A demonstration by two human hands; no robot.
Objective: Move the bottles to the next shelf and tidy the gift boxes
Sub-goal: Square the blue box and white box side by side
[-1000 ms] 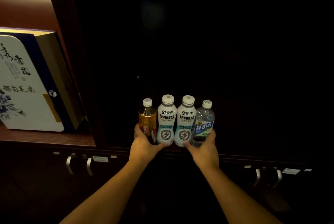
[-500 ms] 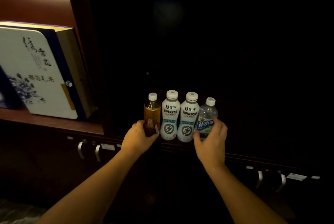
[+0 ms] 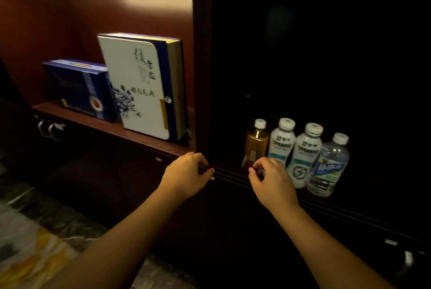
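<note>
Four bottles stand in a row at the front of the dark right shelf: an amber tea bottle (image 3: 256, 145), two white drink bottles (image 3: 281, 141) (image 3: 306, 152) and a clear water bottle (image 3: 329, 166). My right hand (image 3: 271, 182) hovers just in front of the amber and first white bottle, fingers loosely curled, holding nothing. My left hand (image 3: 186, 175) is at the shelf's front edge below the divider, also holding nothing. On the lit left shelf a white gift box (image 3: 140, 85) stands leaning, with a blue gift box (image 3: 79, 88) to its left.
A dark wooden divider (image 3: 203, 67) separates the two shelves. Metal drawer handles (image 3: 50, 127) sit below the left shelf, and another handle (image 3: 407, 263) at the lower right. Patterned marble floor (image 3: 35, 242) shows at the bottom left.
Both hands have let go of the bottle row and drawn back to the left. The view has swung left, so the blue gift box now shows.
</note>
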